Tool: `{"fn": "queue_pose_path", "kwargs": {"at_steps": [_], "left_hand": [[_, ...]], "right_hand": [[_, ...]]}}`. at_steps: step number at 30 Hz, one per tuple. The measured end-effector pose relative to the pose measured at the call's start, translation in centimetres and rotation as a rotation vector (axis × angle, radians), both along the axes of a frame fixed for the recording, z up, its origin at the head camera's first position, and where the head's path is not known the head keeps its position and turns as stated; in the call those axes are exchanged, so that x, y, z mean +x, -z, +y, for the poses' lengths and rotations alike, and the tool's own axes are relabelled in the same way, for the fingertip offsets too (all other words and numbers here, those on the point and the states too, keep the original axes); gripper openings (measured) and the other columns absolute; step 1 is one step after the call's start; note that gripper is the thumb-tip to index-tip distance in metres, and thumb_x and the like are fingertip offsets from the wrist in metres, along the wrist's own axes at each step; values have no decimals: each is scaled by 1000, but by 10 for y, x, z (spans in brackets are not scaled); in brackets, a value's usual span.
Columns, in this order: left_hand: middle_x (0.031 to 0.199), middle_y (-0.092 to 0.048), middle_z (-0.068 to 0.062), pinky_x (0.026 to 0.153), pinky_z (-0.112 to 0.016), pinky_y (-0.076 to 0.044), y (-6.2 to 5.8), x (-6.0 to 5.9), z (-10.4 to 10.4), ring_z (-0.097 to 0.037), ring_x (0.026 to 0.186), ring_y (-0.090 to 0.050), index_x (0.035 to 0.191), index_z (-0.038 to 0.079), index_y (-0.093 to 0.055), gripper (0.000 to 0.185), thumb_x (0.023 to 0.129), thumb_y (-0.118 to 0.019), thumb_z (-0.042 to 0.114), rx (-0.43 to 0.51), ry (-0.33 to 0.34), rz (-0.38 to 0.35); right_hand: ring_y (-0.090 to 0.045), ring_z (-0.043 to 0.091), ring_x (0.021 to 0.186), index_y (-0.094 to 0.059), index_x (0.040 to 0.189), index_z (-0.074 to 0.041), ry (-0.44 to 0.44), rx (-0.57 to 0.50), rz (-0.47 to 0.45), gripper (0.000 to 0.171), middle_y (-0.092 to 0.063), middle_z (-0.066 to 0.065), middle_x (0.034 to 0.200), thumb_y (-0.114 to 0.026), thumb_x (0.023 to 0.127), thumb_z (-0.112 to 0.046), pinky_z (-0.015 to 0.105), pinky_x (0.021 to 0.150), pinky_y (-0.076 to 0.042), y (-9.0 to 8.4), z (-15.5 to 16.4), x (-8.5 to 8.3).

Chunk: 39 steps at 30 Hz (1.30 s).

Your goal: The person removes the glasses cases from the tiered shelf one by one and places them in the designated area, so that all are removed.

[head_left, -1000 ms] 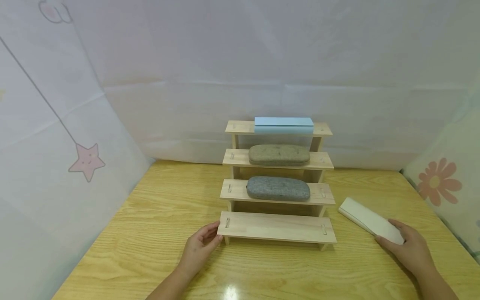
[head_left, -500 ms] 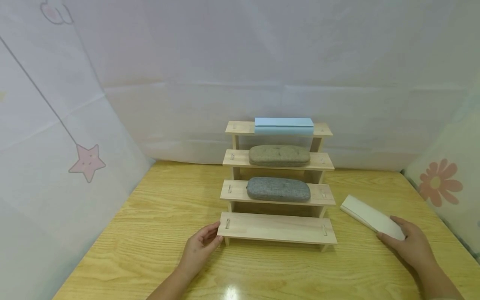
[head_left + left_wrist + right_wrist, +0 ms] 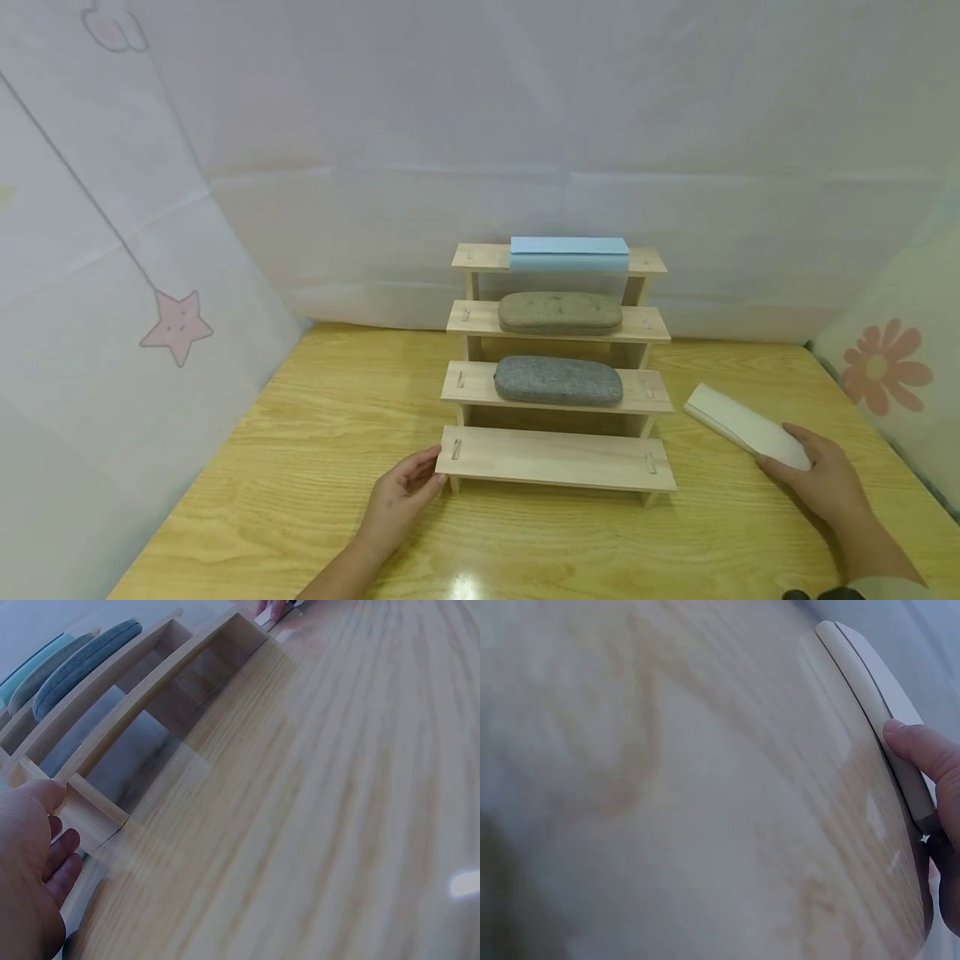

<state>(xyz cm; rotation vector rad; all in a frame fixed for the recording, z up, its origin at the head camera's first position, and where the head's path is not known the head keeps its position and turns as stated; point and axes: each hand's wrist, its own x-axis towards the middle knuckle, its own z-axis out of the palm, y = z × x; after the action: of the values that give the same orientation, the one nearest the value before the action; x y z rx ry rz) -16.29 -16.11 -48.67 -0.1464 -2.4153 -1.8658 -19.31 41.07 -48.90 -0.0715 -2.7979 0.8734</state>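
Observation:
A stepped wooden display rack (image 3: 555,457) stands on the table, and my left hand (image 3: 401,500) holds the left end of its lowest step. In the left wrist view, the thumb of the left hand (image 3: 34,847) lies at the step's corner. My right hand (image 3: 817,483) grips the near end of a cream glasses case (image 3: 738,421), which lies slanted to the right of the rack. The right wrist view shows the thumb on the long side of the cream case (image 3: 855,671). The fingers on its far side are mostly hidden.
A grey fabric glasses case (image 3: 558,380) sits on the second step, an olive-brown one (image 3: 558,312) on the third, and a light blue case (image 3: 568,254) on top. Pale cloth (image 3: 375,208) hangs behind and beside the wood-grain table (image 3: 300,467).
My right hand has shifted the cream case slightly away from me and to the right. The left hand stays at the rack's lowest step.

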Motion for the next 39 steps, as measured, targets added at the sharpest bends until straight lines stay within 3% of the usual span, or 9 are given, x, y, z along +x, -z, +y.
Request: {"fn": "queue_pose_path", "kwargs": {"at_steps": [18, 28, 39], "left_hand": [[129, -65, -13, 93, -25, -55, -1, 2, 1, -28, 116, -64, 127, 7, -63, 41, 88, -73, 17, 7, 1, -9], [129, -65, -12, 92, -25, -56, -1, 1, 0, -27, 116, -65, 128, 7, -62, 41, 89, -73, 17, 11, 2, -7], [129, -66, -11, 93, -20, -54, 0, 0, 0, -25, 115, -65, 127, 8, -63, 40, 89, -73, 16, 9, -1, 8]], "right_hand": [[-31, 66, 122, -31, 144, 14, 8, 12, -52, 84, -34, 47, 137, -68, 91, -40, 75, 95, -30, -3, 8, -11], [-30, 66, 123, -22, 151, 8, 34, -83, -67, 88, -27, 47, 143, -63, 94, -45, 76, 93, -32, -15, 2, -4], [-5, 66, 136, -10, 154, 3, -3, -143, -118, 88, -1, 39, 156, -57, 97, -45, 83, 97, -18, -35, 1, -1]]}}
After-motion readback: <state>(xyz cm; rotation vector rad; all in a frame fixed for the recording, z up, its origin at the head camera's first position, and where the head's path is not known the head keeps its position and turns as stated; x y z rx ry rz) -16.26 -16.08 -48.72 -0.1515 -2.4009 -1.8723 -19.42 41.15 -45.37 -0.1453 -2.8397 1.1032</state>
